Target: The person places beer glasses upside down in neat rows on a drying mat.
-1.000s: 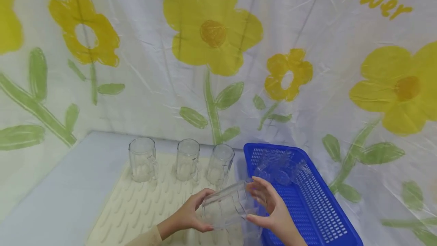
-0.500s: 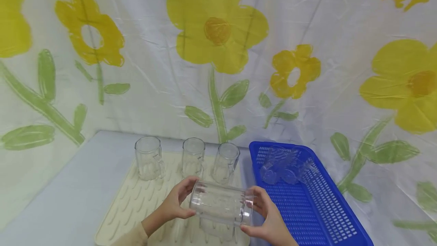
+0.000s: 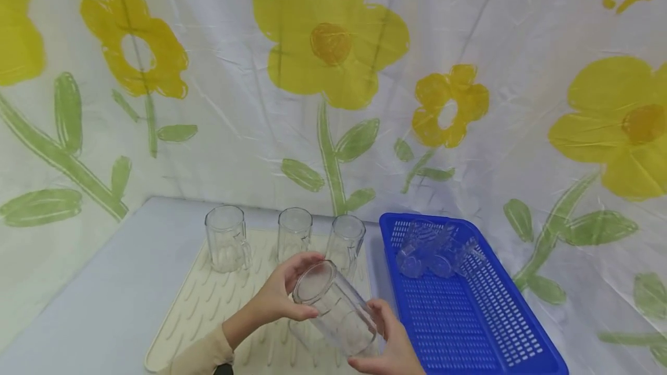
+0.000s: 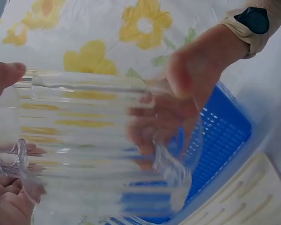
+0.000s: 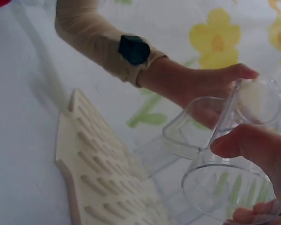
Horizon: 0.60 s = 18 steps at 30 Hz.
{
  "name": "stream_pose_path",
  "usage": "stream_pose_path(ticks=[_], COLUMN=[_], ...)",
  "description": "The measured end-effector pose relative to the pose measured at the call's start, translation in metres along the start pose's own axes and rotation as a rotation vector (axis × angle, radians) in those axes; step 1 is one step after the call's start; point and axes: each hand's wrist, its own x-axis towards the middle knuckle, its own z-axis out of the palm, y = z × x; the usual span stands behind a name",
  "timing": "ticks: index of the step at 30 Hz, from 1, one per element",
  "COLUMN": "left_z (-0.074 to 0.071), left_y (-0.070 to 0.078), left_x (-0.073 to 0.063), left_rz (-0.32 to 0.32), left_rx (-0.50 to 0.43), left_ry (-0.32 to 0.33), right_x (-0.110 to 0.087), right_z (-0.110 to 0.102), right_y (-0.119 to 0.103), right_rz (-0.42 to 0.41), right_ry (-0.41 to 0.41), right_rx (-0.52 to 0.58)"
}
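Note:
A clear glass mug (image 3: pixel 340 312) is held tilted by both hands over the front of the cream ridged mat (image 3: pixel 193 305). My left hand (image 3: pixel 283 289) grips its upper-left end, thumb on the near side. At the lower-right end, my right hand (image 3: pixel 391 343) holds the mug between thumb and fingers. The mug's handle (image 5: pixel 185 129) sticks out to the side in the right wrist view. Three similar mugs stand upright in a row at the mat's back: a left one (image 3: pixel 225 242), a middle one (image 3: pixel 294 233) and a right one (image 3: pixel 346 236).
To the right sits a blue perforated plastic basket (image 3: pixel 443 317); several clear glass pieces (image 3: pixel 429 253) lie piled at its far end. A white sheet (image 3: pixel 224 149) painted with yellow flowers hangs behind the pale table (image 3: pixel 99 282).
The mug has been turned in both hands, from slanting up to the right, through nearly level, to slanting down to the right. My right hand has moved lower and left. The standing mugs stayed put.

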Motion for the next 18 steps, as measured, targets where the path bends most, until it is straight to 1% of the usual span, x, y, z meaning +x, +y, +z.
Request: stream_pose_path(ticks=[3,6,8,11,13,14,16,18], left_z=[0.006,0.014,0.018,0.022,0.022,0.022,0.02,0.016], left_y=[0.007,0.012,0.015,0.017,0.016,0.016,0.016,0.017], left_x=[0.004,0.008,0.011,0.011,0.01,0.009,0.007,0.005], left_rz=[-0.042,-0.06,-0.054,-0.029,-0.013,-0.016,-0.032,-0.064], left_rx=[0.07,0.154,0.202,0.285,0.32,0.33,0.342,0.333], left_ry=[-0.02,-0.028,-0.041,-0.069,-0.091,-0.098,-0.106,-0.1], right_x=[0.003,0.006,0.008,0.01,0.01,0.01,0.009,0.009], right_z=[0.009,0.017,0.022,0.027,0.031,0.033,0.038,0.043], right_y=[0.007,0.012,0.013,0.015,0.017,0.018,0.019,0.018], right_rz=[-0.026,-0.049,-0.072,-0.082,-0.067,-0.045,-0.005,0.009], right_ry=[-0.019,-0.052,-0.06,-0.073,-0.078,-0.088,-0.111,-0.131], right_rx=[0.019,0.101,0.11,0.083,0.072,0.091,0.134,0.168])
